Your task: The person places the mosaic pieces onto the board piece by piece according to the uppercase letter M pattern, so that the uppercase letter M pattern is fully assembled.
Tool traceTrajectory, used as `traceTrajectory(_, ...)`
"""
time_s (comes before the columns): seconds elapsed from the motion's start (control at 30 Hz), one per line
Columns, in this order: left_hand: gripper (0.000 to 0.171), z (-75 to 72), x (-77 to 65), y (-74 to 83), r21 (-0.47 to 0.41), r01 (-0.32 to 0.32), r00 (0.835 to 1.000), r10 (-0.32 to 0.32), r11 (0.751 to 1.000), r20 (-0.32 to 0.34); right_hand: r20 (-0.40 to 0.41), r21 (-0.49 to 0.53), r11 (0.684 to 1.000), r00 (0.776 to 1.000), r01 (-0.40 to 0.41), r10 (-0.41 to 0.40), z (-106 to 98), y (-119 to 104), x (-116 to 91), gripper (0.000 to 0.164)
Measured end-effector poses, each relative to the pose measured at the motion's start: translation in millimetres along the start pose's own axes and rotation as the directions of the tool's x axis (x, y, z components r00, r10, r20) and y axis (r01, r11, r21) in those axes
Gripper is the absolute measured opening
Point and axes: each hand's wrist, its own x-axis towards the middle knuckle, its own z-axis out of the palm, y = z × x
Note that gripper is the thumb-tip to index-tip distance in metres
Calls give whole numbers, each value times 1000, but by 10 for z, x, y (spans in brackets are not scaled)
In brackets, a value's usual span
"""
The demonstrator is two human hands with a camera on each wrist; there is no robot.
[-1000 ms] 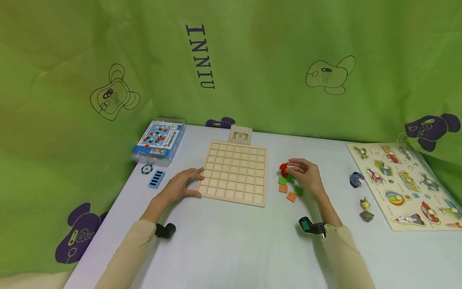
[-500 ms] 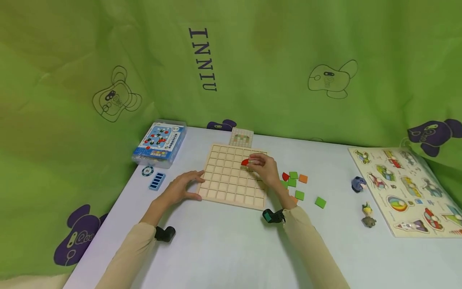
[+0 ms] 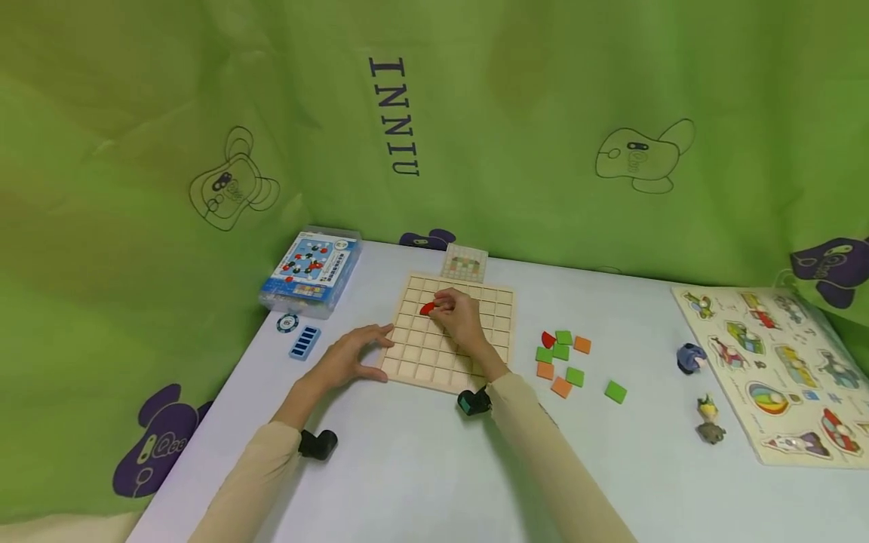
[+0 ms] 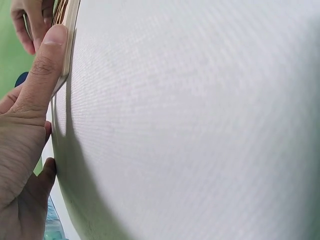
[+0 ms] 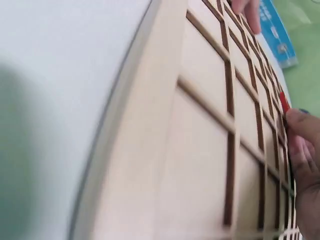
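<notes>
A wooden grid board (image 3: 426,353) lies flat on the table. My right hand (image 3: 462,320) is above its upper left part, with thumb and fingertips pinching a red quarter-circle tile (image 3: 427,308). In the right wrist view, only a sliver of that red tile (image 5: 284,101) shows beside the thumb. My left hand (image 3: 345,356) rests at the board's lower left corner; its thumb lies straight along the edge and the other fingers touch the left side. A second red quarter-circle tile (image 3: 548,340) lies right of the board among green square tiles (image 3: 575,377) and orange square tiles (image 3: 561,388).
A small pattern card (image 3: 465,263) lies behind the board. At left are a boxed molecule set (image 3: 311,273), a round chip (image 3: 287,323) and a blue striped block (image 3: 305,342). Small figures (image 3: 691,358) and a picture puzzle board (image 3: 767,362) lie at right.
My right hand has picked a red quarter-circle tile from the pile and carried it left over the board. A green tile now lies apart, farther right. My left hand stays at the board's edge.
</notes>
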Motion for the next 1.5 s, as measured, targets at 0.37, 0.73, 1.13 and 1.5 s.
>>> traceTrajectory(0.37, 58, 17, -4, 17, 39, 8, 1000, -7, 999, -6, 74, -70, 995, 995, -68, 73, -34, -74, 73, 34)
traceTrajectory(0.73, 57, 24, 7, 56, 16, 22, 1000, -22, 1000, -10, 53, 84, 996, 998, -28, 24, -150, -11, 71, 36)
traceTrajectory(1.13, 56, -7, 15, 87, 14, 70, 998, -70, 997, -6, -7, 90, 996, 1000, -1, 2, -1167, 115, -547, 33)
traceTrajectory(1.5, 60, 51, -17, 33, 11, 61, 998, -61, 998, -1, -44, -252, 960, 993, -118, 111, -2381, 121, -1664, 39)
